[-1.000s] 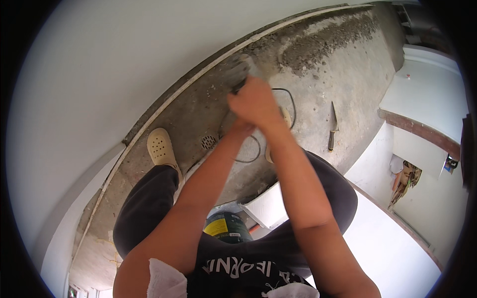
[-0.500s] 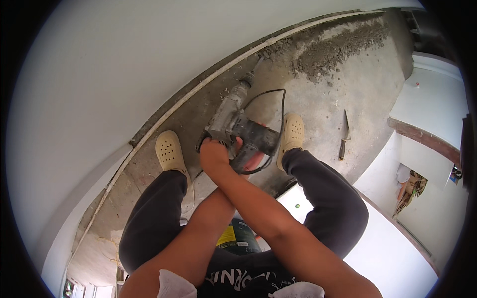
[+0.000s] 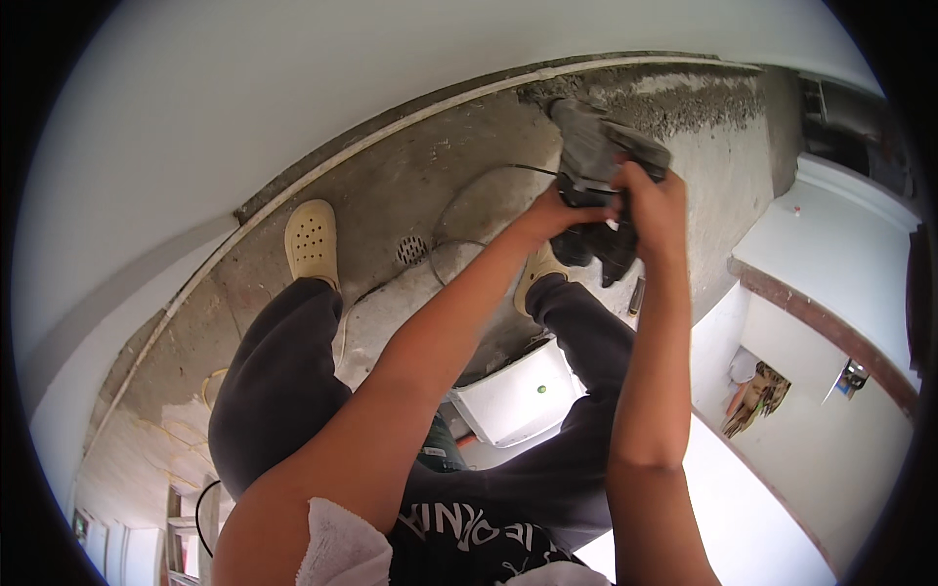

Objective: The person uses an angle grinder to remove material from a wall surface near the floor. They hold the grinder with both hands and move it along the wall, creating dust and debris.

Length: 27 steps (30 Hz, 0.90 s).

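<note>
- Left hand (image 3: 559, 213) has fingers bent around the grey power tool (image 3: 586, 146)
- Right hand (image 3: 660, 210) holds its right side, fingers curled
- Round drain (image 3: 412, 251) lies left

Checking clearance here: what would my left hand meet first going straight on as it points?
The rotary hammer, which the left hand grips; beyond it, likely the right hand, though depth is unclear.

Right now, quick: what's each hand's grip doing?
Left hand: closed, holding the grey and black power tool.
Right hand: closed, holding the same power tool.
</note>
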Motion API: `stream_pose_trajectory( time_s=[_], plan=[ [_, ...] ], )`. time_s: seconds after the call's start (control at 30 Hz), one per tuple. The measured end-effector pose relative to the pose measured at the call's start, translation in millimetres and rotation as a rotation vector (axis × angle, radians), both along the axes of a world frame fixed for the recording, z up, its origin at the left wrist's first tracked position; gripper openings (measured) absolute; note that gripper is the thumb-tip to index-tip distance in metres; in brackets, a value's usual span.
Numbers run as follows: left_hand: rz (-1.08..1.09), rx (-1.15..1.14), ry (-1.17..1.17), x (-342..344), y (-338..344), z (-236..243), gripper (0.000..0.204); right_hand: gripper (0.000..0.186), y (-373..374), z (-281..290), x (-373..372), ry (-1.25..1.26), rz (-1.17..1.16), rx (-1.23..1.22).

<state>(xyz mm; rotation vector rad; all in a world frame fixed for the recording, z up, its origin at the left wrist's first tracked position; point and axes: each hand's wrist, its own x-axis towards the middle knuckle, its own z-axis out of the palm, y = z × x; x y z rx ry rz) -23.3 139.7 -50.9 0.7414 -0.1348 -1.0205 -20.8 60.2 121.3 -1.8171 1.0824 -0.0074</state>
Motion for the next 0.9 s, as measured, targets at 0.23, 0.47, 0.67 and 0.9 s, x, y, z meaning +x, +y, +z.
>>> stream_pose_trajectory(
  time_s=[0.23,0.47,0.67,0.9],
  plan=[
    [0.032,0.079,0.023,-1,-12,43,0.046,0.024,3,59,14,0.061,0.102,-0.101],
    [0.152,0.0,0.099,21,-6,53,0.038,0.027,-2,55,52,0.096,0.211,-0.07],
    [0.165,-0.003,0.195,36,-9,58,0.038,0.031,-8,62,76,0.147,0.25,-0.049],
    [0.189,-0.055,0.207,52,-8,57,0.038,0.029,-17,50,98,0.163,0.337,-0.083]
  ],
)
